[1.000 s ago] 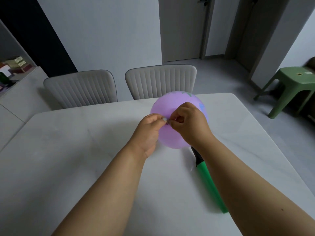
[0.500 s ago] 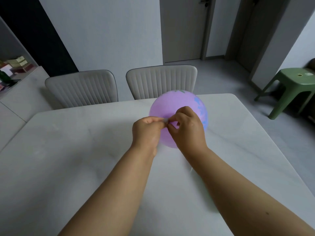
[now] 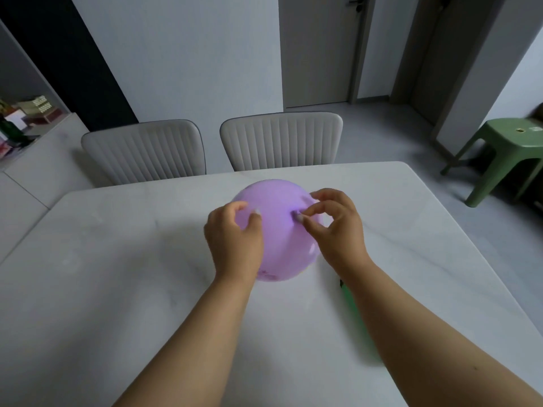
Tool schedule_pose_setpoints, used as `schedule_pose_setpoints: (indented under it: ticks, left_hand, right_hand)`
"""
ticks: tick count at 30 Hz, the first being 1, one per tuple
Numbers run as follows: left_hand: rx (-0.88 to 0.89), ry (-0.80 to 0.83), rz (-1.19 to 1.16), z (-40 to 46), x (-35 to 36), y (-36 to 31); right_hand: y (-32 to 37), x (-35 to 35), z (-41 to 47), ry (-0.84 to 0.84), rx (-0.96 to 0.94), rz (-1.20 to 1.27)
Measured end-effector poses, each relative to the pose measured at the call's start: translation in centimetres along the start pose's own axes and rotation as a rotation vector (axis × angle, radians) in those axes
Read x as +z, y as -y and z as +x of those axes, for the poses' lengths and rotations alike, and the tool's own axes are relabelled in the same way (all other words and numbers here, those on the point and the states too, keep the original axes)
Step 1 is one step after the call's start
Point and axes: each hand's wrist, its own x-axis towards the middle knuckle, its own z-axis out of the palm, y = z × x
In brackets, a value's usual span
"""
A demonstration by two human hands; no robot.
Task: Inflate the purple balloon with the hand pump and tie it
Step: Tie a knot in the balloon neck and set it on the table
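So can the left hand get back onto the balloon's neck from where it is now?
Probably yes. The left hand is open against the purple balloon, with only bare balloon skin between it and the neck, which the right hand is pinching.

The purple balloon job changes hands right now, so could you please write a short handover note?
Left hand: open, fingers curled against the purple balloon.
Right hand: thumb and forefinger pinch the balloon's neck.
Balloon: inflated, above the white table.
Green hand pump: lying on the table, partly hidden under the right forearm.
Done: inflation.
Left: I cannot tell whether the knot is finished; check before letting go.
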Motion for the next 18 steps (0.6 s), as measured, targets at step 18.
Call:
schedule_pose_setpoints:
  ticks: [18]
  left_hand:
    - [-0.055,0.228,-0.178,-2.4,2.1,8.9]
  right_hand:
    - [-4.2,0.0,-2.9,0.094,0.453,0.124]
